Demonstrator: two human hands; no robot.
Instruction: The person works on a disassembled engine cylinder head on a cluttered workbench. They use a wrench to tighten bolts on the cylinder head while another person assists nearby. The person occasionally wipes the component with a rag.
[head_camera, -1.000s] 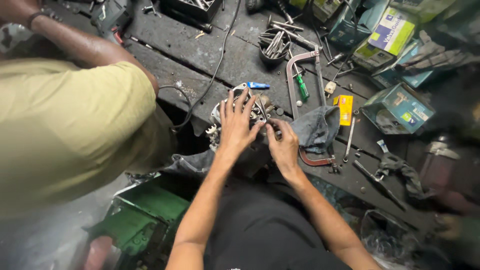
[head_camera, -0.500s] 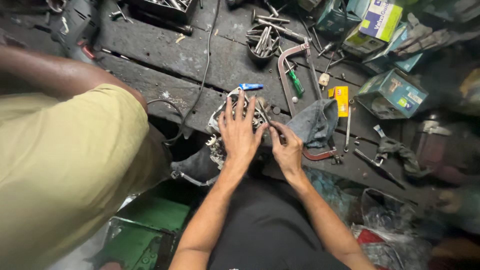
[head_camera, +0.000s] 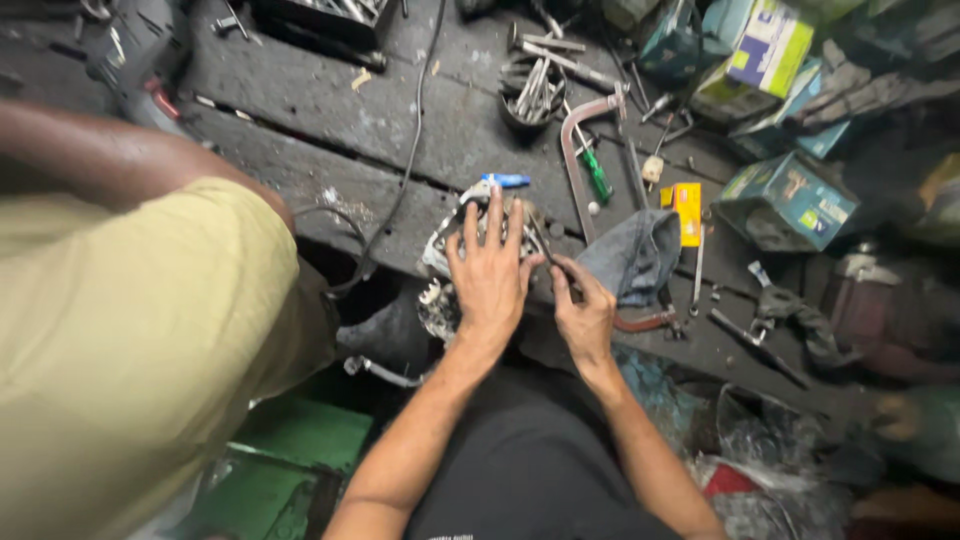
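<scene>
Grey cast metal with copper windings shows under the left hand (head_camera: 490, 285), which is laid flat with fingers spread over a motor part (head_camera: 450, 265) at the near edge of the table (head_camera: 300, 110); its casing looks opened, so disassembly is judged partly done, with inner pieces yet to be freed. A thin tool (head_camera: 545, 245) is pinched in the right hand (head_camera: 585, 315), its long axis pointed toward eleven o'clock, at the part's three o'clock side. A hacksaw (head_camera: 585, 170) is seen at one o'clock.
</scene>
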